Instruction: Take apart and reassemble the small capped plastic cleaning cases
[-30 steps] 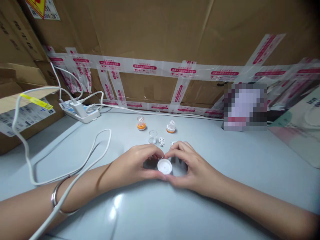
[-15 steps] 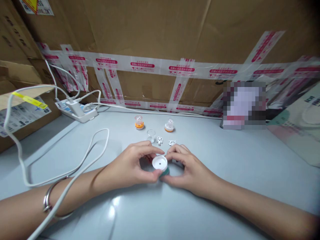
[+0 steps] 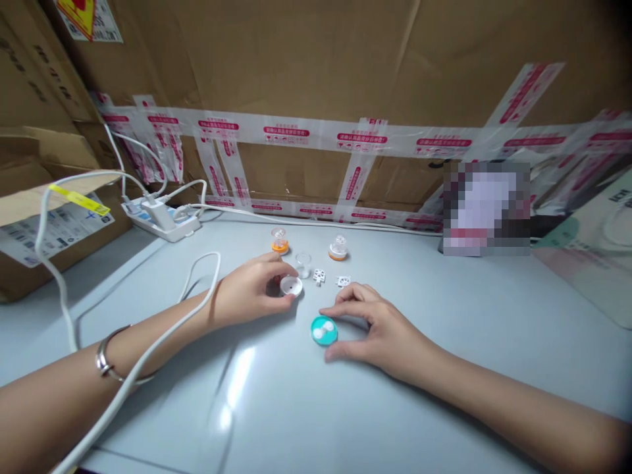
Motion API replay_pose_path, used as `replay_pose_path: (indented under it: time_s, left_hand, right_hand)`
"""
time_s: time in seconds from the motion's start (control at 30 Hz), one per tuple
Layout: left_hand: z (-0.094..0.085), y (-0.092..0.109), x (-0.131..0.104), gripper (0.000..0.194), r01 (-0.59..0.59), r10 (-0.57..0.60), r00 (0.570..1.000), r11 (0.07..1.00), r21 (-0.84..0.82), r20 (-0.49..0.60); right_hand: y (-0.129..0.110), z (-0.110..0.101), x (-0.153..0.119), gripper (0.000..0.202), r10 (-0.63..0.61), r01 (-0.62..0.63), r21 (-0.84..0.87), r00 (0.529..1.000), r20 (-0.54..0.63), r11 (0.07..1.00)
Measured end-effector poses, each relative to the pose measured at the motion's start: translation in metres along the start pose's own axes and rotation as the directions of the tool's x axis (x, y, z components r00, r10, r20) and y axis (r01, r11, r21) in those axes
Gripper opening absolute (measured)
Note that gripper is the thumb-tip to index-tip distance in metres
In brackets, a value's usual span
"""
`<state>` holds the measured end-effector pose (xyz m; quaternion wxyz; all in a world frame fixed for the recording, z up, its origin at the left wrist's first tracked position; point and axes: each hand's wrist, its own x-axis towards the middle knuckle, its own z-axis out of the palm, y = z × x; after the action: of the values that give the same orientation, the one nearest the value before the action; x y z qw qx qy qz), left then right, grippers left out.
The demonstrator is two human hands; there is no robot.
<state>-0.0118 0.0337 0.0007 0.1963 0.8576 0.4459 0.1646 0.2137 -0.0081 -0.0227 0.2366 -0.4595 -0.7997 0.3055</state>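
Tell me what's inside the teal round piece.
Inside the teal round piece lie two white discs, seemingly joined. Whatever is directly beneath them is covered.

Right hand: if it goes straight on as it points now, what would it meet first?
Most likely the right hand would meet the teal dish, which sits between its spread thumb and index finger; depth is unclear in this view.
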Motion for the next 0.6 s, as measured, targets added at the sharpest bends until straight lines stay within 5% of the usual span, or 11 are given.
replay_pose_path:
  time_s: [0.2,0.37,0.47,0.6]
  left_hand:
    - [-0.003,0.0,-0.004,0.03,-0.015,0.013,1.0,0.995,0.1,0.012]
    - [-0.001,0.013,-0.012,0.03,-0.12,0.123,0.987,0.992,0.033,-0.105]
    - [0.008,0.026,-0.021,0.028,-0.243,0.241,0.969,0.969,-0.053,-0.049]
    - [0.021,0.034,-0.026,0.027,-0.227,0.232,0.973,0.961,-0.157,0.014]
  right_hand:
    - [-0.001,-0.001,-0.002,0.039,-0.016,0.016,0.032,1.0,0.001,0.999]
    - [-0.005,-0.002,-0.003,0.028,-0.049,0.05,0.056,0.999,-0.011,0.997]
    - [-0.004,-0.001,-0.002,0.023,-0.085,0.086,0.049,0.996,-0.018,0.995]
    - [-0.002,-0.001,-0.001,0.02,-0.078,0.078,0.034,0.997,-0.016,0.996]
